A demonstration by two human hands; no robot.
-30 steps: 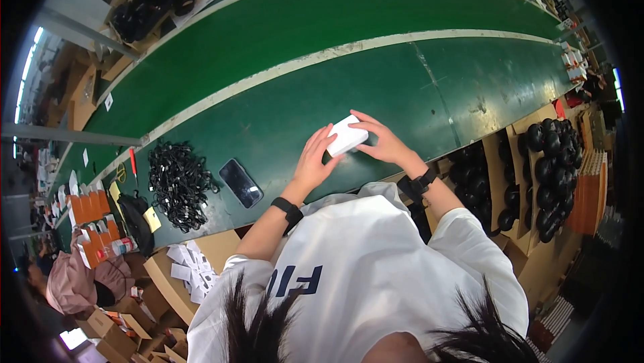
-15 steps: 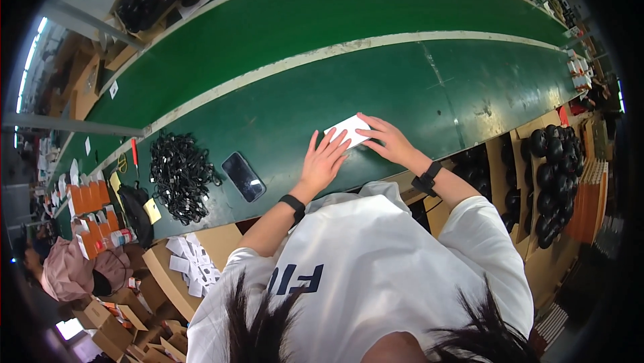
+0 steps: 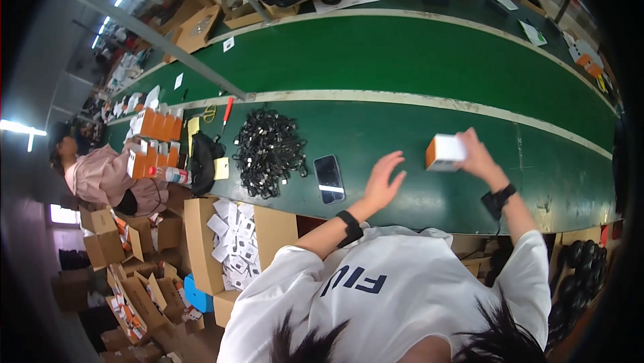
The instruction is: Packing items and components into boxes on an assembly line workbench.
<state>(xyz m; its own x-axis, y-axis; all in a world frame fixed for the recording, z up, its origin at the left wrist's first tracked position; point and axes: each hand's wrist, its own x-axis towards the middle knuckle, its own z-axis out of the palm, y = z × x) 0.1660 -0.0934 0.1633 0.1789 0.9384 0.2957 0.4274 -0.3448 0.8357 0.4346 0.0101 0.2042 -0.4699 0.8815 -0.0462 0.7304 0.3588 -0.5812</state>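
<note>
Status of work: you have one box [image 3: 443, 152] in hand. Its walls stand formed, with an orange end facing the left end of the tabletop [image 3: 402, 121]. Judged from its shape, the forming of this box is done; whether its flaps are closed, and whether anything is inside, cannot be told.

Grip, right: your right hand [image 3: 476, 155] grasps the box by its right-hand end. Grip, left: your left hand [image 3: 384, 182] is released, fingers extended and thumb apart, holding nothing, between the phone [image 3: 329, 179] and the box.

Location: the box is right of the middle of the tabletop, between the near and far edges. Whether its base touches the surface cannot be told.

Outstanding, as far as can be judged: the cables [image 3: 270, 155] lie loose in a large pile, left of the phone, toward the left end of the tabletop. Below the near edge, a carton [image 3: 204, 245] contains loose white cards [image 3: 235, 239]. Neither hand touches these items. Farther left, several orange-and-white boxes [image 3: 159, 125] stand grouped near a co-worker [image 3: 100, 172]; their contents cannot be verified.
</note>
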